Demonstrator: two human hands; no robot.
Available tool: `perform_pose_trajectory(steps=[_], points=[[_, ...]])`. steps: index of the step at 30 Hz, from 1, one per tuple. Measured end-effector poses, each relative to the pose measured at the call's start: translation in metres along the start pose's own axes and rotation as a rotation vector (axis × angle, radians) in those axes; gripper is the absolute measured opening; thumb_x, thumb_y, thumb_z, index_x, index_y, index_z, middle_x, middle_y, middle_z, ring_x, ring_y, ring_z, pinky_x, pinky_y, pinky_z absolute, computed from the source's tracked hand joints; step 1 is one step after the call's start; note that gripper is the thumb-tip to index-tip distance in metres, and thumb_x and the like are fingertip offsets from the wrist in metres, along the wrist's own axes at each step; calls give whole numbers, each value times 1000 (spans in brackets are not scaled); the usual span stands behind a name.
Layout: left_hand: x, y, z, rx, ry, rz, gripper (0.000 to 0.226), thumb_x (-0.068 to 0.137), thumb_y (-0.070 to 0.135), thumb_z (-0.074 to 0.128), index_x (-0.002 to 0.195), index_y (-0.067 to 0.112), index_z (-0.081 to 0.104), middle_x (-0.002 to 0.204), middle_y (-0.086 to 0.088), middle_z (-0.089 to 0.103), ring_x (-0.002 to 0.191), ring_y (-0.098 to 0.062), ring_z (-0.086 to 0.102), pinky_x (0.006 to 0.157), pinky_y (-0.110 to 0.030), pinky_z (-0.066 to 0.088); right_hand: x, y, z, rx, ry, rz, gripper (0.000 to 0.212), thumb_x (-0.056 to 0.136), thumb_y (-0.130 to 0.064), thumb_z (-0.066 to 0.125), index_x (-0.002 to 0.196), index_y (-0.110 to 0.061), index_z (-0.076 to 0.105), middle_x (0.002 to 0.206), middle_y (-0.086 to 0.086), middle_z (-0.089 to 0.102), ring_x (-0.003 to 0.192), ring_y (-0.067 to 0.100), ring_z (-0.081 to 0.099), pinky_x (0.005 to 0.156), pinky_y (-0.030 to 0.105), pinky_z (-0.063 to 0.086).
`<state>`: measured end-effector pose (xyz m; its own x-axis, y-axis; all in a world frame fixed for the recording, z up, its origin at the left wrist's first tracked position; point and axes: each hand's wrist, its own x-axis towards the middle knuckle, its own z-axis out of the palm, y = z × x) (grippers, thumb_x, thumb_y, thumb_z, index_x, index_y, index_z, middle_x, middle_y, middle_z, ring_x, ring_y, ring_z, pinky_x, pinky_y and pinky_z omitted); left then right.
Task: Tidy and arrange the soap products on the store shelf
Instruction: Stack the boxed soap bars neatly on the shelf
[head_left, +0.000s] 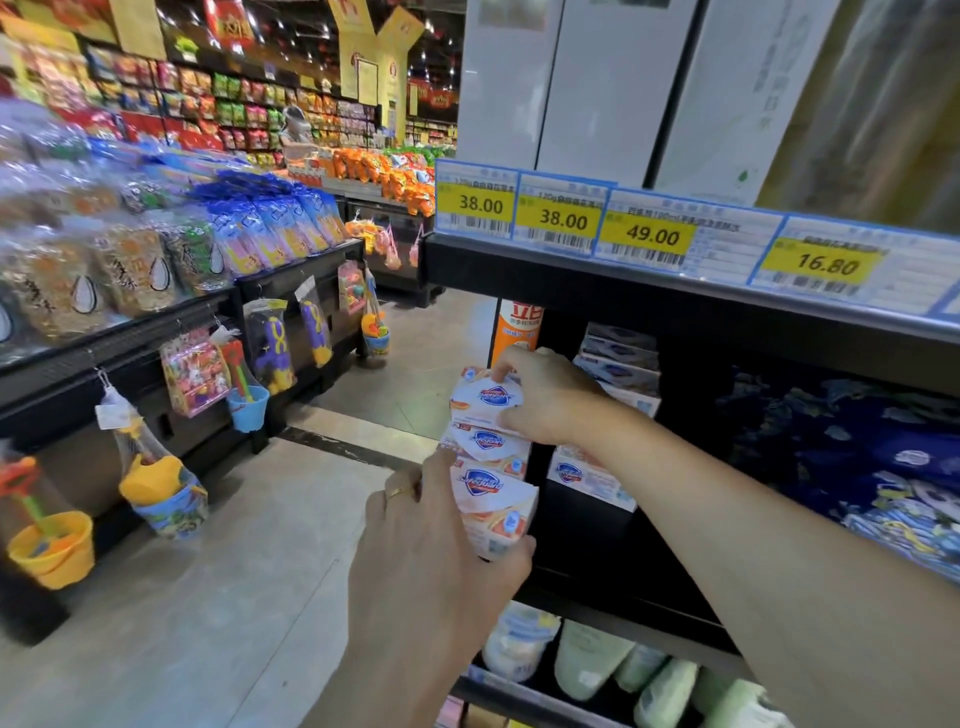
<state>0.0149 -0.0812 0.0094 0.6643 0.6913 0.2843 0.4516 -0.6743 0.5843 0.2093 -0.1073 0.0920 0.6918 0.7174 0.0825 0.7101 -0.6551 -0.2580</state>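
— Soap packs (491, 457), where are they right now?

— Three white packs with a blue shield logo, stacked one on top of another at the left end of the dark store shelf (613, 582), partly sticking out past its edge toward the aisle.

— And the hands?

— The left hand (441, 545) is curled round the lowest pack (493, 504), thumb under its bottom edge and fingers on its left side; a ring shows on one finger. The right hand (545, 400) reaches across from the right and pinches the top pack (483, 397), fingertips on its upper edge and thumb lower down on its front.

— Anything else on that shelf level?

— More of the same kind of pack (582, 475) sits just behind the right wrist, and a pile of dark blue boxes (618, 358) stands above and behind it. An orange bottle (517, 325) is just beyond the right hand. Further right lie dark blue patterned packages (841, 441).

— Above and below?

— Yellow price tags (561, 218) reading 38.00, 38.00, 49.00 and 16.80 line the shelf edge above, under white boxes (597, 78). Pale green and white bottles (587, 665) fill the level below. Toy buckets (52, 545) hang on the rack across the aisle.
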Motion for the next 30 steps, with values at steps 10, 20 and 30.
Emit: perform_pose_trajectory(steps=[10,20,30], points=[[-15,40,22,-77,-3,157,85,67,83,62,135,49,24,140,15,42,124,-8,34,82,-23,39,-64,57,-41,83,130,21,39,88,-33,73,118,-43,51,135,-13,54,117,16,57,93,34,52],[0,79,78,-68,-96,176,83,73,76,71,137,37,35,136,2,47,127,-21,39,93,-33,50,-75,110,-36,77,142,91,38,89,-30,75,121,-41,57,126,-12,45,109,13,54,83,27,42],[5,88,101,-2,-11,136,91,71,83,66,140,31,38,141,-2,46,126,-22,40,101,-34,47,-74,109,-22,134,279,41,23,91,-25,74,113,-29,69,135,-7,51,120,16,57,100,35,51]])
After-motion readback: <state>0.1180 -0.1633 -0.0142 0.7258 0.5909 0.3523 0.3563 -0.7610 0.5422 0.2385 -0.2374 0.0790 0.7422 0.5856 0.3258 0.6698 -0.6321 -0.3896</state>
